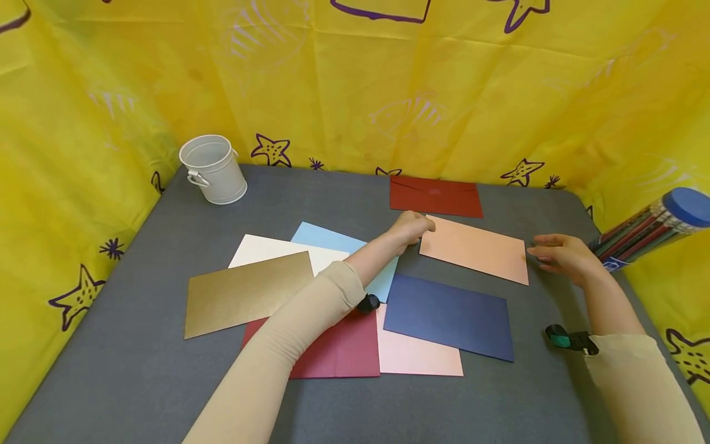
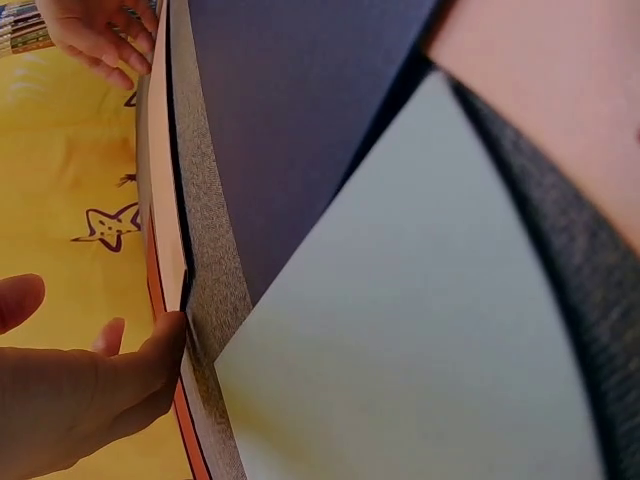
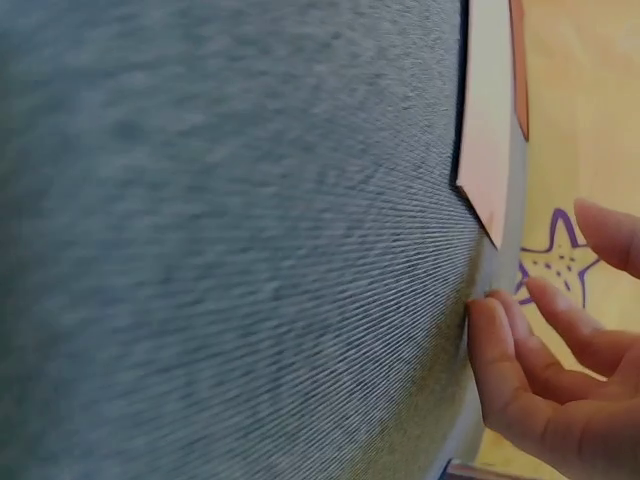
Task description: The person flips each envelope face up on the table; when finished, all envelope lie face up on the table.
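A peach envelope [image 1: 474,250] lies on the grey table, right of the middle. At its left end is my left hand [image 1: 410,228], fingertips at the envelope's edge. The left wrist view shows that hand's thumb [image 2: 20,300] held apart from the fingers. Whether the fingertips press the edge or only touch it, I cannot tell. My right hand [image 1: 563,256] is just off the peach envelope's right end, fingers loosely bent and holding nothing. In the right wrist view a gap separates the right fingers [image 3: 492,345] from the envelope's corner. Behind it lies a red envelope [image 1: 435,197].
Left of and in front of the peach envelope, several envelopes overlap: gold [image 1: 244,296], white [image 1: 266,248], light blue [image 1: 327,235], dark red [image 1: 344,351], pink [image 1: 416,354] and navy [image 1: 449,317]. A white bucket [image 1: 216,172] stands back left. A pencil tub [image 1: 654,225] is at the right edge.
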A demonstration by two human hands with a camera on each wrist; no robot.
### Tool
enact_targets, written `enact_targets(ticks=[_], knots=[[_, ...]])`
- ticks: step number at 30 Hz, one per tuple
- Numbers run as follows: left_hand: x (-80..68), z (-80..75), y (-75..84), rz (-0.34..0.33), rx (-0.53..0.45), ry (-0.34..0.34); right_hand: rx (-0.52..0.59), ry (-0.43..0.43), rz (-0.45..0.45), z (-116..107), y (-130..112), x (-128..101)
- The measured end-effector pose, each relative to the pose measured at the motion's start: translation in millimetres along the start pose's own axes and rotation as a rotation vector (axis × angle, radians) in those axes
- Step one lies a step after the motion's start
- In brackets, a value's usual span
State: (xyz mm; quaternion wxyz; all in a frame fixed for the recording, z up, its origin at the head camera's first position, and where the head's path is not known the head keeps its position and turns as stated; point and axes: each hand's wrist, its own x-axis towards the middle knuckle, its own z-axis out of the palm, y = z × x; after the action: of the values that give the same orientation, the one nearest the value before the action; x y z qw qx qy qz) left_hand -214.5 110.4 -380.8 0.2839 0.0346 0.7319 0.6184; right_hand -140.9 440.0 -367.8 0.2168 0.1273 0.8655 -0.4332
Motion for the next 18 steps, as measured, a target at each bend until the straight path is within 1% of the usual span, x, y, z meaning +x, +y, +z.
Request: enact_targets(ticks=[6, 10, 14, 18], knots=[[-2.3, 1.8, 0.4, -0.012, -0.007, 0.020, 0.074, -0.022, -0.014, 4.5, 4.5, -4.3], [-3.2, 2.5, 0.3, -0.013, -0.022, 0.007, 0.146, -0.035, -0.026, 8.1, 4.0, -4.3], [-2.8, 3.5, -0.7, -0.018, -0.084, 0.006, 0.206, -0.055, -0.031, 10.4, 2.1, -2.5], [-1.1, 1.4, -2.8, -0.033, -0.147, 0.015, 0.206, -0.056, -0.032, 12.0, 1.3, -0.3]])
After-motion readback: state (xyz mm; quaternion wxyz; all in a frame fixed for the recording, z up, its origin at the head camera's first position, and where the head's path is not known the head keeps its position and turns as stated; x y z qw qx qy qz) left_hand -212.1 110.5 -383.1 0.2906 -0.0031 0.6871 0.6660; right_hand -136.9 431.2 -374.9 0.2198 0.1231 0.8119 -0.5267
